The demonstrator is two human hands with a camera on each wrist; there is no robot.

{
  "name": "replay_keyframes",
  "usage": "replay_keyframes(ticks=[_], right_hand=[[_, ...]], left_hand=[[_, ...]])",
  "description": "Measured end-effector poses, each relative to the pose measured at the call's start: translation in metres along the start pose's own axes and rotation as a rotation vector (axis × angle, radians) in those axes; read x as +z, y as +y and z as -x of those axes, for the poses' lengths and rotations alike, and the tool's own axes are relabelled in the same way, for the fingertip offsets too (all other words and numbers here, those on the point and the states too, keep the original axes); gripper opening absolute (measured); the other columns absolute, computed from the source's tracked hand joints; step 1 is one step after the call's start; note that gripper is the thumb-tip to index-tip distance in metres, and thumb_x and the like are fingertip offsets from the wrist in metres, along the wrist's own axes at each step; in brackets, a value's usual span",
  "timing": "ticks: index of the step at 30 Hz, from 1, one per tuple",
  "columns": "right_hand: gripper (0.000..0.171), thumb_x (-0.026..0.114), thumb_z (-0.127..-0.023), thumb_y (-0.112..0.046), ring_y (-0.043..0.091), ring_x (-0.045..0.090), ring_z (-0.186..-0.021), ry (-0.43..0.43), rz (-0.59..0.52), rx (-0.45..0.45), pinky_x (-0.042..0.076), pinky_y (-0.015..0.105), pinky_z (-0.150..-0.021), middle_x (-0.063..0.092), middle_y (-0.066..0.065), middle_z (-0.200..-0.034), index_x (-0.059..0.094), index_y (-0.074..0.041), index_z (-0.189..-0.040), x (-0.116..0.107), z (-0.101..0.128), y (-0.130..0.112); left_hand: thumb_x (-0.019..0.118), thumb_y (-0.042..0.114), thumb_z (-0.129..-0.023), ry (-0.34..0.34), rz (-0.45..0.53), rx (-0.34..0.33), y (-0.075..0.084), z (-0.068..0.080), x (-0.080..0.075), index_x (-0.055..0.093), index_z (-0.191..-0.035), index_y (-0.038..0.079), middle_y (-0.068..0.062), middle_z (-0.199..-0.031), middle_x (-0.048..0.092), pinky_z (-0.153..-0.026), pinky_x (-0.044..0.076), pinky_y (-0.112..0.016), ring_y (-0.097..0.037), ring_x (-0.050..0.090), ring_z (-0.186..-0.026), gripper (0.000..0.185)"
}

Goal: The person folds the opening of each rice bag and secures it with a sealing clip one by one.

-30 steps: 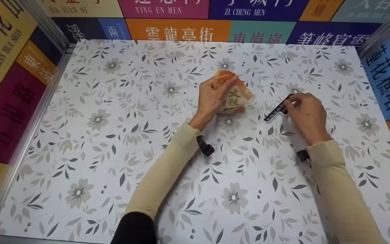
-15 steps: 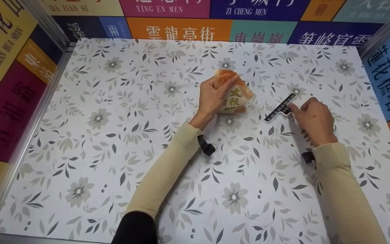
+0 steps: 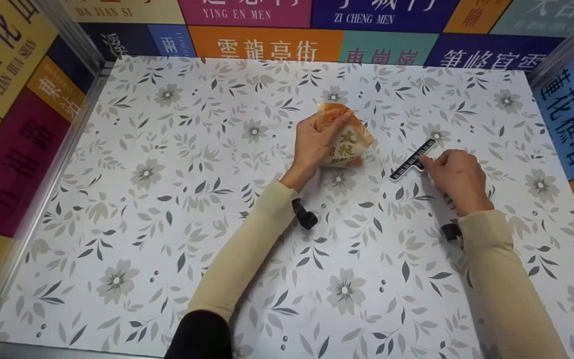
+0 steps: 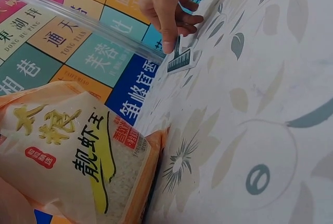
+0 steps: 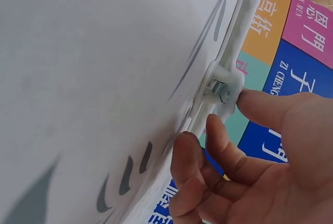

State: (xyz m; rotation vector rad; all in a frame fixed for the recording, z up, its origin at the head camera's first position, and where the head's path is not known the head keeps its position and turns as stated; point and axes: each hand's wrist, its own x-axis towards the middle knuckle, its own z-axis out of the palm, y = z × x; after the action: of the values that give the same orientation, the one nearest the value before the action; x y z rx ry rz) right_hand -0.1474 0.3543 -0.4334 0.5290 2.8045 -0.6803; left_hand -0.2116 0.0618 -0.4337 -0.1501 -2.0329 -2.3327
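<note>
My left hand (image 3: pixel 311 142) pinches the gathered top of a small orange-and-cream rice bag (image 3: pixel 344 144). In the left wrist view the bag (image 4: pixel 78 146) stands on the cloth, white grains showing through its lower part. To its right a clip (image 3: pixel 409 162) printed with piano keys lies on the cloth. My right hand (image 3: pixel 459 177) is beside this clip, thumb on its short handle. From the right wrist view the clip (image 5: pixel 234 42) shows its white plastic side and a metal spring; the thumb touches the handle and the other fingers (image 5: pixel 187 151) curl loosely close by.
White cloth (image 3: pixel 247 239) with grey flowers and leaves covers the table. Panels (image 3: pixel 267 45) with coloured squares and characters stand along the back and both sides. A black camera mount (image 3: pixel 304 215) is on the left wrist, another (image 3: pixel 450 231) on the right.
The right fingers, earlier over the clip's handle, have drawn back a little to the right, with the thumb now on the handle. Clip, left hand and bag have hardly moved.
</note>
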Motion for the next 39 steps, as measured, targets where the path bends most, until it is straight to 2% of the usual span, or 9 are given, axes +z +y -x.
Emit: replay_keyframes(ticks=[3,6,12,19,26,28,30,35,39], right_hand=[[0.071,0.054,-0.094,-0.076,0.024,0.057,-0.071,-0.005,0.011,-0.008,0.042,0.036,-0.061,0.065,0.004,-0.082,0.069,-0.007,-0.099,0.0,0.0,-0.001],[0.069,0.057,-0.093,-0.075,0.022,0.057,-0.067,-0.004,0.018,-0.007,0.043,0.035,-0.058,0.065,0.004,-0.083,0.07,-0.008,-0.095,0.002,0.0,-0.002],[0.061,0.062,-0.095,-0.068,0.02,0.054,-0.063,-0.01,0.006,0.0,0.042,0.035,-0.057,0.059,-0.002,-0.067,0.068,-0.008,-0.083,0.002,-0.001,-0.005],[0.048,0.068,-0.098,-0.052,0.02,0.057,-0.067,-0.001,-0.034,-0.046,0.043,0.034,-0.059,0.061,-0.001,-0.073,0.066,-0.005,-0.09,-0.004,0.0,-0.008],[0.028,0.068,-0.1,-0.031,0.025,0.056,-0.081,0.025,-0.074,-0.092,0.043,0.036,-0.069,0.062,0.009,-0.091,0.061,-0.003,-0.097,-0.007,0.002,-0.012],[0.025,0.067,-0.101,-0.026,0.028,0.056,-0.087,0.025,-0.083,-0.108,0.043,0.037,-0.072,0.062,0.014,-0.098,0.06,-0.003,-0.102,-0.008,0.002,-0.012],[0.029,0.067,-0.101,-0.024,0.032,0.058,-0.093,0.024,-0.091,-0.128,0.044,0.038,-0.076,0.062,0.02,-0.107,0.058,0.0,-0.113,-0.009,0.003,-0.012],[0.058,0.063,-0.102,-0.023,0.043,0.06,-0.109,-0.002,-0.111,-0.146,0.048,0.05,-0.09,0.059,0.034,-0.127,0.044,0.006,-0.148,-0.015,0.003,-0.011],[0.054,0.06,-0.104,-0.02,0.048,0.056,-0.118,-0.03,-0.094,-0.144,0.046,0.058,-0.101,0.056,0.038,-0.133,0.047,0.01,-0.146,-0.023,0.003,-0.013]], left_hand=[[0.081,0.025,-0.093,0.004,-0.006,-0.008,0.0,0.0,0.0,0.077,-0.09,0.005,0.0,-0.07,0.073,-0.055,0.052,-0.024,-0.009,0.064,-0.058,0.021],[0.081,0.026,-0.093,0.003,-0.007,-0.017,0.0,0.001,0.0,0.078,-0.093,0.005,0.001,-0.069,0.073,-0.056,0.053,-0.024,-0.009,0.064,-0.059,0.021],[0.08,0.028,-0.094,-0.005,-0.025,-0.023,0.0,0.0,0.0,0.08,-0.104,0.006,-0.007,-0.08,0.079,-0.058,0.055,-0.024,-0.009,0.067,-0.062,0.024],[0.079,0.029,-0.095,-0.033,-0.015,-0.01,0.0,0.0,0.0,0.08,-0.113,0.008,-0.006,-0.096,0.082,-0.062,0.057,-0.024,-0.007,0.069,-0.066,0.028],[0.08,0.027,-0.094,0.001,-0.04,0.006,0.0,0.0,0.0,0.08,-0.102,0.006,-0.004,-0.078,0.078,-0.056,0.052,-0.023,-0.007,0.064,-0.06,0.022],[0.08,0.027,-0.094,0.003,-0.045,0.0,0.0,0.0,0.0,0.078,-0.093,0.004,-0.003,-0.072,0.075,-0.054,0.051,-0.023,-0.007,0.063,-0.058,0.023],[0.079,0.027,-0.094,0.003,-0.043,-0.008,0.0,0.0,-0.001,0.078,-0.093,0.006,0.0,-0.073,0.075,-0.055,0.052,-0.023,-0.007,0.063,-0.058,0.021],[0.08,0.027,-0.094,0.001,-0.036,-0.005,0.0,0.0,-0.001,0.08,-0.097,0.006,-0.001,-0.073,0.076,-0.055,0.051,-0.023,-0.008,0.064,-0.059,0.021],[0.079,0.027,-0.094,-0.004,-0.045,-0.004,0.0,0.0,-0.001,0.079,-0.098,0.004,-0.004,-0.077,0.078,-0.055,0.052,-0.024,-0.008,0.064,-0.06,0.023]])
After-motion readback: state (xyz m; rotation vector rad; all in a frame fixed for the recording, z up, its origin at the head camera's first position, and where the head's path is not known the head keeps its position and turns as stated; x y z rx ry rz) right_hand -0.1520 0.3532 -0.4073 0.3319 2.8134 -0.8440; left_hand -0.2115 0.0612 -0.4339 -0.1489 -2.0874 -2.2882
